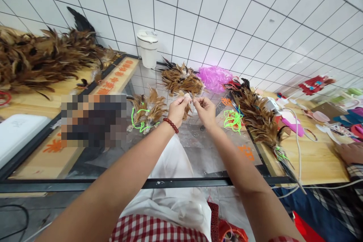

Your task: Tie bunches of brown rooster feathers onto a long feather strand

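Note:
My left hand (178, 111), with a dark red beaded bracelet (171, 125) at its wrist, is closed in a pinch on a small brown feather bunch (187, 112) with a pale, fluffy end. Close on its right, my right hand (206, 112) has thumb and forefinger pressed together; what they pinch is too small to make out. Just beyond both hands lies a pile of brown feathers (181, 78). To the left are feather bundles (151, 105) with bright green cords (138, 125). Loose green cords (234, 119) lie to the right.
The glass tabletop has a black frame (159, 183). A white lidded cup (148, 49) and a crumpled purple plastic bag (215, 78) stand near the tiled wall. More feathers fill the left (42, 56) and right (261, 117). Another person's hand (350, 154) rests at far right.

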Motion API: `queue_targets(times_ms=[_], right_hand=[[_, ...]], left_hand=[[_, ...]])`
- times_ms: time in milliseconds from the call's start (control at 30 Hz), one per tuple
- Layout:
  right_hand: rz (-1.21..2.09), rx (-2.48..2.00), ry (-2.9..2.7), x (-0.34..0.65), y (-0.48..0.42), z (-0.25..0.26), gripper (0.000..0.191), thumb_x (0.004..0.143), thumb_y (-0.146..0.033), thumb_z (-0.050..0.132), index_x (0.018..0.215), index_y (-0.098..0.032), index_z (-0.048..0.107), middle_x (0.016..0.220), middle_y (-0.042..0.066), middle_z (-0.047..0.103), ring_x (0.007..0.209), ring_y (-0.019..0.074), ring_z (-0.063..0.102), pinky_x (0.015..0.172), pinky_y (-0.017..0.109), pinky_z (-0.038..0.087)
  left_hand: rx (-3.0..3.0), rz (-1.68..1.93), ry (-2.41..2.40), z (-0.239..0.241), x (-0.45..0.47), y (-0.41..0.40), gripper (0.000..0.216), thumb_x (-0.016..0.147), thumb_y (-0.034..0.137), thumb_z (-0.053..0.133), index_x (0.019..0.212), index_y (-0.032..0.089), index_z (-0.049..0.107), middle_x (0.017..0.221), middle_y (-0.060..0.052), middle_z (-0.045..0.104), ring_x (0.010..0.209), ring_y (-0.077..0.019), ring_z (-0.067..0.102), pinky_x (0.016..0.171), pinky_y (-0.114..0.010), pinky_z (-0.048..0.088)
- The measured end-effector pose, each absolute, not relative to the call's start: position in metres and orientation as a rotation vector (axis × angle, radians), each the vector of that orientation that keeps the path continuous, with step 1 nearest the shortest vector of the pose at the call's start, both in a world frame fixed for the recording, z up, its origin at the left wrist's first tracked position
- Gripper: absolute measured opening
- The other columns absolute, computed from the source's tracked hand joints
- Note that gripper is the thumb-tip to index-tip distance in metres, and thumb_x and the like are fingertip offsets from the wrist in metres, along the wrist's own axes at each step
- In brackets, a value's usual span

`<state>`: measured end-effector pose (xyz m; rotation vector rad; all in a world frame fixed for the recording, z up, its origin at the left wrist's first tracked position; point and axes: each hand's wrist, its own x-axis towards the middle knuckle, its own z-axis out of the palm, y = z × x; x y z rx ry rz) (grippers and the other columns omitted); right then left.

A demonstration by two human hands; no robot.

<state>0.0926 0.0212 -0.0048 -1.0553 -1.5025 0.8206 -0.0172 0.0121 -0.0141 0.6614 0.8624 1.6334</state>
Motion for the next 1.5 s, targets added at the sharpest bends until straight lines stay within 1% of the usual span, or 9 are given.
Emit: queue_targets(times_ms=[100, 367, 700, 800, 900, 1033, 1167, 1367, 1500], right_hand=[[0.817, -1.066, -1.599, 0.097, 0.023, -0.004, 0.025, 0.074, -0.043, 0.065, 0.076, -0.018, 0.066, 0.067, 0.000, 0.061, 0.058, 0.0110, 0.050, 0.058, 0.025, 0.041], [0.917, -1.064, -1.507, 0.123, 0.046, -0.001, 0.028, 0.069, -0.042, 0.067, 0.085, -0.019, 0.069, 0.072, 0.000, 0.065, 0.064, 0.0121, 0.058, 0.067, 0.029, 0.047], [1.256, -1.010, -1.675, 0.120, 0.033, 0.009, 0.035, 0.057, -0.046, 0.080, 0.073, -0.018, 0.066, 0.067, 0.000, 0.063, 0.062, 0.0118, 0.055, 0.065, 0.028, 0.046], [1.109, -0.994, -1.702, 0.124, 0.038, 0.009, 0.031, 0.070, -0.049, 0.068, 0.073, -0.019, 0.063, 0.066, 0.001, 0.061, 0.063, 0.0133, 0.054, 0.065, 0.029, 0.046], [0.741, -1.035, -1.809, 0.139, 0.043, 0.013, 0.022, 0.083, -0.039, 0.052, 0.080, -0.020, 0.062, 0.072, 0.002, 0.061, 0.068, 0.0154, 0.055, 0.069, 0.030, 0.045], [0.105, -1.122, -2.260, 0.155, 0.039, 0.024, 0.024, 0.086, -0.017, 0.040, 0.085, -0.019, 0.064, 0.087, 0.008, 0.064, 0.086, 0.0201, 0.056, 0.078, 0.032, 0.040], [-0.259, -1.164, -2.478, 0.150, 0.027, 0.031, 0.027, 0.091, -0.015, 0.039, 0.097, -0.019, 0.065, 0.096, 0.009, 0.065, 0.089, 0.0213, 0.054, 0.076, 0.031, 0.034], [-0.318, -1.186, -2.430, 0.137, 0.021, 0.031, 0.026, 0.094, -0.019, 0.039, 0.100, -0.018, 0.064, 0.100, 0.010, 0.066, 0.088, 0.0214, 0.055, 0.077, 0.032, 0.034], [-0.026, -1.130, -2.246, 0.137, 0.025, 0.027, 0.024, 0.093, -0.024, 0.042, 0.094, -0.018, 0.065, 0.097, 0.009, 0.066, 0.090, 0.0203, 0.057, 0.080, 0.032, 0.040]], left_hand=[[0.625, 1.623, 0.827, -0.012, -0.019, 0.011, 0.018, 0.068, 0.028, 0.076, 0.068, 0.014, 0.066, 0.065, 0.001, 0.063, 0.063, -0.0068, 0.057, 0.065, -0.018, 0.045], [0.539, 1.582, 0.845, -0.008, -0.023, 0.010, 0.020, 0.066, 0.030, 0.077, 0.069, 0.013, 0.065, 0.062, 0.001, 0.062, 0.055, -0.0066, 0.056, 0.058, -0.019, 0.043], [0.478, 1.597, 0.824, -0.006, -0.022, 0.009, 0.018, 0.065, 0.026, 0.077, 0.070, 0.013, 0.065, 0.063, 0.001, 0.063, 0.056, -0.0064, 0.055, 0.059, -0.019, 0.044], [0.466, 1.586, 0.814, -0.005, -0.021, 0.010, 0.017, 0.067, 0.025, 0.076, 0.069, 0.013, 0.064, 0.063, 0.001, 0.064, 0.058, -0.0069, 0.057, 0.061, -0.020, 0.045], [0.462, 1.591, 0.817, -0.005, -0.021, 0.010, 0.016, 0.070, 0.024, 0.074, 0.067, 0.013, 0.063, 0.063, 0.000, 0.063, 0.057, -0.0062, 0.056, 0.059, -0.019, 0.044], [0.600, 1.555, 0.867, -0.006, -0.021, 0.007, 0.020, 0.072, 0.029, 0.072, 0.065, 0.013, 0.063, 0.063, 0.000, 0.062, 0.053, -0.0056, 0.052, 0.054, -0.018, 0.042], [0.756, 1.426, 0.898, -0.010, -0.017, 0.004, 0.027, 0.069, 0.038, 0.074, 0.066, 0.013, 0.064, 0.061, -0.002, 0.062, 0.054, -0.0089, 0.054, 0.055, -0.022, 0.044], [1.137, 1.353, 0.939, -0.015, -0.012, 0.001, 0.026, 0.074, 0.038, 0.068, 0.062, 0.015, 0.064, 0.056, 0.000, 0.057, 0.051, -0.0085, 0.047, 0.051, -0.021, 0.036], [1.388, 1.436, 1.005, -0.013, -0.012, -0.002, 0.023, 0.077, 0.030, 0.063, 0.058, 0.016, 0.064, 0.056, 0.000, 0.054, 0.056, -0.0103, 0.045, 0.057, -0.022, 0.036]])
